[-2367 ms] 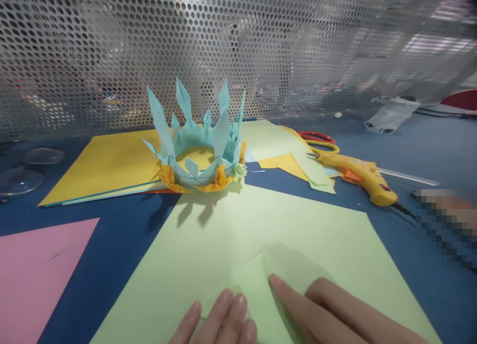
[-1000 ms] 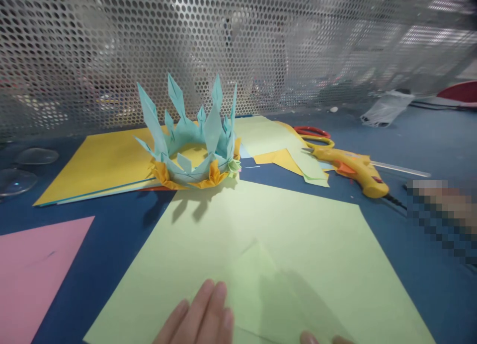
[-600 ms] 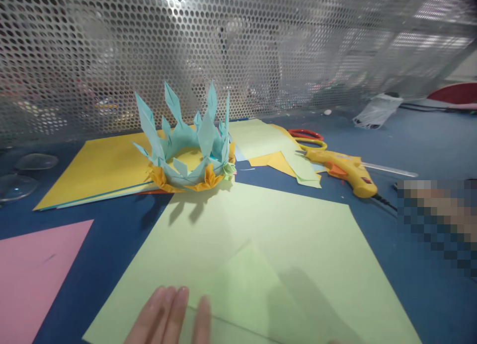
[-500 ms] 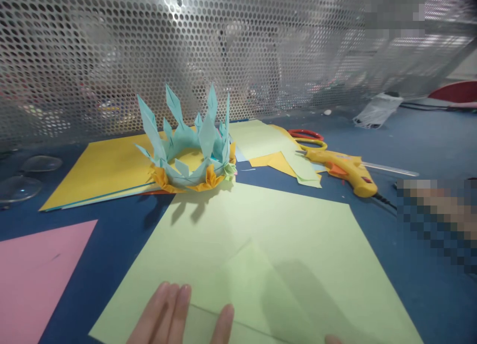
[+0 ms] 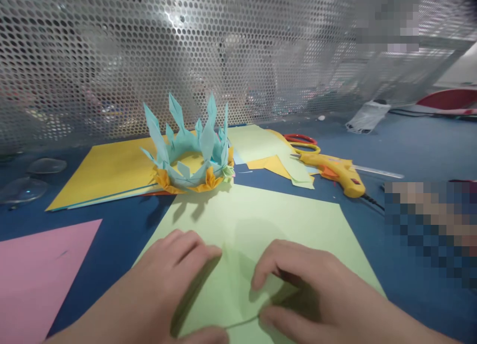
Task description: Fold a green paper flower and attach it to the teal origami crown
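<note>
A smaller piece of light green paper (image 5: 227, 304) lies on a larger light green sheet (image 5: 294, 205). My left hand (image 5: 171, 274) rests over the left part of the smaller piece, fingers laid out along it and thumb apart near the bottom edge. At its lower right edge, my right hand (image 5: 313, 284) has curled fingers above and the thumb at the rim, taking the paper between them. Part of the paper is hidden under both hands. Just beyond stands a pale blue folded-paper crown (image 5: 186, 155) with pointed spikes and orange paper flowers.
Yellow paper (image 5: 108, 160) lies at the back left, pink paper (image 5: 40, 264) at the front left. To the right are a yellow glue gun (image 5: 339, 172), scissors with red and yellow handles (image 5: 303, 143) and paper scraps (image 5: 270, 164). A perforated metal panel (image 5: 238, 56) closes the back.
Both hands have moved farther in over the green paper; before, only fingertips showed at the bottom. The right hand has come fully into view at the paper's edge. The view has shifted slightly.
</note>
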A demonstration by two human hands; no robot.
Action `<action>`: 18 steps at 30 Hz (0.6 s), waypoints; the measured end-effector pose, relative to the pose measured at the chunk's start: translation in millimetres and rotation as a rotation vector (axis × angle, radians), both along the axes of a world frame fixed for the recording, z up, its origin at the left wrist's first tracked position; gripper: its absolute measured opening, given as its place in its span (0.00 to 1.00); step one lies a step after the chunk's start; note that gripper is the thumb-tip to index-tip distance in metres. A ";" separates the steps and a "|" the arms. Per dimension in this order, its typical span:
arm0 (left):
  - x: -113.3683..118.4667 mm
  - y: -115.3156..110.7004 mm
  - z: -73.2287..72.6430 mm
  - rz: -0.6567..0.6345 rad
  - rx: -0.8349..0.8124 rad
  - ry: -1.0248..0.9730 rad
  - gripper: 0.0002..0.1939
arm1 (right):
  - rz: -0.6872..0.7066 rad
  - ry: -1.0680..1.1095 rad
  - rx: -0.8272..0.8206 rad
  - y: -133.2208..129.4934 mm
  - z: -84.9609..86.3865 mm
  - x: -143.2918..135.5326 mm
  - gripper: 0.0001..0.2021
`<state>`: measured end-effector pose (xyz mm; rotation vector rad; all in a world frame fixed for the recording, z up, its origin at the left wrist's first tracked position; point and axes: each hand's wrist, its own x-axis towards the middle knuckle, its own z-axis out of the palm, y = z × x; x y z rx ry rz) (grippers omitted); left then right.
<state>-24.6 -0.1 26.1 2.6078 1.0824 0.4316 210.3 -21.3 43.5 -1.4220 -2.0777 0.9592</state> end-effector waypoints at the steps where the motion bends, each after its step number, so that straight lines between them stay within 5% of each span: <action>1: 2.1 2.7 3.3 0.015 -0.072 -0.002 0.27 | 0.007 0.023 -0.006 1.9 0.9 -0.8 0.19; 6: 3.4 2.3 8.5 0.234 -0.334 -0.151 0.37 | 0.032 0.172 0.012 11.0 6.0 -1.7 0.15; 11: 8.3 5.0 15.3 0.363 -0.677 -0.445 0.32 | -0.127 0.449 -0.128 16.4 9.5 2.0 0.07; 15: 15.6 7.1 20.3 0.332 -1.029 -0.750 0.24 | -0.262 0.609 -0.423 19.0 9.0 4.5 0.23; 18: 18.0 7.8 20.3 0.339 -1.099 -0.823 0.14 | -0.328 0.578 -0.525 20.1 8.0 4.3 0.30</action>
